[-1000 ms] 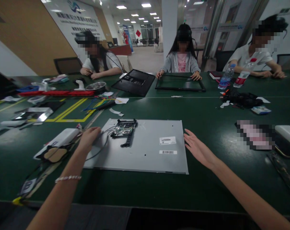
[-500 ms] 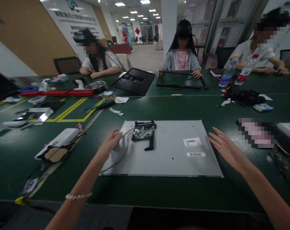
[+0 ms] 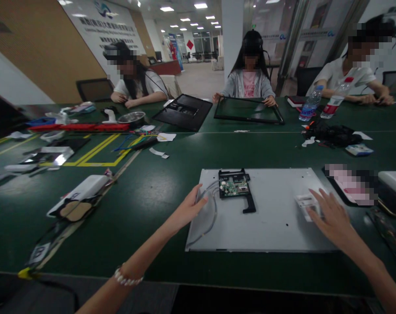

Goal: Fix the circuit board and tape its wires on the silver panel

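A flat grey metal display panel (image 3: 270,235) lies on the table with its back up. A green circuit board (image 3: 233,186) in a black bracket (image 3: 249,204) sits on its upper left part. Grey cables (image 3: 214,213) run from the board down to the panel's lower left corner. My left hand (image 3: 189,205) is at the panel's left edge, fingers stretched out and thumb apart. Over the right part of the panel is my right hand (image 3: 332,218), fingers spread and slightly blurred. It partly covers a white label (image 3: 304,203); whether it touches the panel I cannot tell.
Across the green table (image 3: 135,226), a person holds a black frame (image 3: 250,120) beside a black back cover (image 3: 183,111). Phones (image 3: 348,187) lie at right, bottles (image 3: 337,98) behind. A white taped pack (image 3: 80,196) and wires (image 3: 132,141) are at left.
The panel has slid to the right with its board and cables. My left hand has moved right along with its left edge. My right hand has come over the panel's right part.
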A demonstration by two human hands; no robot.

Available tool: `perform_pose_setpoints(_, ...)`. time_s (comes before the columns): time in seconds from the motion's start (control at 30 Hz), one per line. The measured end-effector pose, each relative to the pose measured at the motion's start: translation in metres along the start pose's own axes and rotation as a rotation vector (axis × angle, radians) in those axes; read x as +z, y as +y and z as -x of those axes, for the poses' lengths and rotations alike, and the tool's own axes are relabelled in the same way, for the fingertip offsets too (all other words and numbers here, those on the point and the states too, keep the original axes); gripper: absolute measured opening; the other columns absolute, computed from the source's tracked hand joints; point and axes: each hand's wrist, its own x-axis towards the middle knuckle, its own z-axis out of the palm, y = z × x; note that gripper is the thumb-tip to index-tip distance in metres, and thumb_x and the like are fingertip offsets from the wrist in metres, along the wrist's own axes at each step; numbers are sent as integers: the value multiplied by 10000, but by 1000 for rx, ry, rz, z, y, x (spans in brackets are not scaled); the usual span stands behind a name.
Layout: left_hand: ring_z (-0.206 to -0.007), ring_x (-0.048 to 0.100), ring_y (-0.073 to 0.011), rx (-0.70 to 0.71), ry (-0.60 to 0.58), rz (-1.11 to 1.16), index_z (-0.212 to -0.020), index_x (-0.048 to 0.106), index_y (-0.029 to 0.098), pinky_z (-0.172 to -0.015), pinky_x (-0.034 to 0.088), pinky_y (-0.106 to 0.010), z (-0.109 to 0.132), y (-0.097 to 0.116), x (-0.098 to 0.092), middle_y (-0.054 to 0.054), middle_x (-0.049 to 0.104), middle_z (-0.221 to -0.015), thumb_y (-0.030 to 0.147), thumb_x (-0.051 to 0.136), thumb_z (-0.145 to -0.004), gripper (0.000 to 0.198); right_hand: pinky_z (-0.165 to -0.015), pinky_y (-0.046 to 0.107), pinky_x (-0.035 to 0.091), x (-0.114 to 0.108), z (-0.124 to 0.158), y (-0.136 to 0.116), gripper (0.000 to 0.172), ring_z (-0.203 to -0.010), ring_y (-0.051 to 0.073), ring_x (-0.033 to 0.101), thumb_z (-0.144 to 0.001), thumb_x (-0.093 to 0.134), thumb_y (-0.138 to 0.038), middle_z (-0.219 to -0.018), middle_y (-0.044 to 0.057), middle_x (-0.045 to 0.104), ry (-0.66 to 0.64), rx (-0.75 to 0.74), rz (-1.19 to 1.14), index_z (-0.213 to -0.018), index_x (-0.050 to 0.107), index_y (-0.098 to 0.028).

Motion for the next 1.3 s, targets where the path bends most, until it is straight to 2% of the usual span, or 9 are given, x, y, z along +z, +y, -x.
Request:
perform_pose_setpoints(0.13,-1385,357,-268,133,107,-232,-1457,377,274,-1127,333,-408,-30,-11,-18,-84,426,-1471,531,403,-881,632,-1031,678,290,7,18,-14,582,-1417,409,232,-927,348,-529,-1541,124,328,-43,-126,176,-1440,404,-260)
perform_pose_setpoints(0.23,-1431,232,-313,144,405,-580,-1409,424,111,-1158,223,-463,-69,-32,-64,-166,336,-1508,398,433,-894,590,-1035,664,285,9,26,-21,567,-1413,397,251,-946,320,-481,-1537,137,336,-28,-196,234,-1457,377,-243)
perform_pose_setpoints(0.3,-1411,257,-333,92,486,-757,-1402,407,65,-1136,232,-474,-94,-50,-100,-206,327,-1499,320,453,-895,570,-1032,666,283,10,28,-22,573,-1416,401,241,-951,304,-471,-1543,143,321,-3,-207,260,-1467,360,-229)
perform_pose_setpoints(0.4,-1369,318,-341,23,458,-897,-1388,413,56,-1096,283,-444,-124,-76,-142,-231,336,-1479,297,494,-882,566,-1019,667,296,13,26,-19,580,-1413,407,244,-953,290,-477,-1551,142,305,-1,-215,278,-1472,356,-227)
perform_pose_setpoints(0.5,-1331,374,-325,-57,435,-945,-1379,423,63,-1053,330,-409,-143,-92,-161,-230,375,-1454,279,454,-901,525,-1017,665,303,16,24,-16,587,-1408,407,255,-953,295,-493,-1561,130,288,-19,-202,285,-1480,346,-239)
perform_pose_setpoints(0.7,-1061,601,-304,-173,390,-930,-1171,599,69,-884,441,-365,-165,-99,-165,-224,638,-1126,245,378,-931,371,-1032,661,292,16,21,-20,586,-1412,400,250,-956,305,-498,-1556,131,301,-31,-172,293,-1477,357,-235)
perform_pose_setpoints(1.03,-1002,631,-358,-216,418,-946,-989,663,-30,-845,440,-440,-171,-88,-157,-294,650,-979,153,364,-922,356,-1044,668,285,10,14,-24,559,-1414,402,243,-943,373,-480,-1527,147,350,-45,-141,184,-1435,429,-219)
perform_pose_setpoints(1.13,-1015,623,-358,-198,449,-922,-940,656,-28,-870,430,-451,-166,-81,-152,-280,655,-945,186,376,-930,353,-1088,634,264,-2,-1,-51,495,-1426,376,229,-931,432,-439,-1505,136,386,-65,-206,54,-1356,516,-198)
perform_pose_setpoints(1.3,-1186,519,-340,-28,532,-850,-1105,584,20,-984,379,-479,-152,-59,-133,-236,573,-1231,264,367,-960,357,-1122,549,300,-13,-32,-124,491,-1452,295,188,-902,550,-331,-1575,19,268,-357,-567,-214,-1386,469,-325)
